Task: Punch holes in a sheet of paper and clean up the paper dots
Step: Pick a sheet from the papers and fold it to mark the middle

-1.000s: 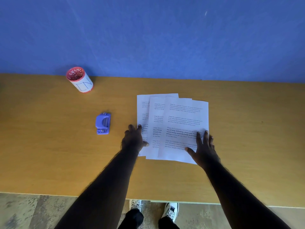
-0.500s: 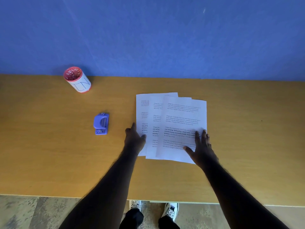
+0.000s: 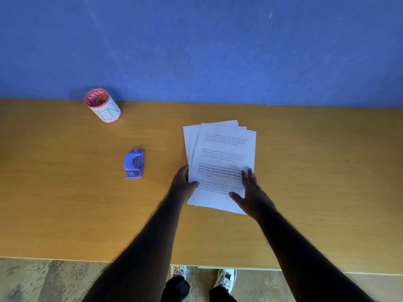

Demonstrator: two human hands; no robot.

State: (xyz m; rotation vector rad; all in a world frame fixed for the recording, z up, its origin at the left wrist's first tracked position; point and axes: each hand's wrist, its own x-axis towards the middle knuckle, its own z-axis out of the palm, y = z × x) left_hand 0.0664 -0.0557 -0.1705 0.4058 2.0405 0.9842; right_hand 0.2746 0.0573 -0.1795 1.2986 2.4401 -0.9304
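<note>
At centre frame, a loose stack of printed paper sheets lies on the wooden bench. The left hand pinches the stack's left edge, thumb on top; the right hand presses flat, fingers spread, on its lower right. A purple hole punch sits left of centre; a red-rimmed cup stands upper left.

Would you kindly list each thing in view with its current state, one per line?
Sheets of paper: loosely stacked flat, edges uneven.
Hole punch: on the table, untouched.
Cup: upright, far left.
Left hand: gripping the stack's left edge.
Right hand: open, flat on the stack.
</note>
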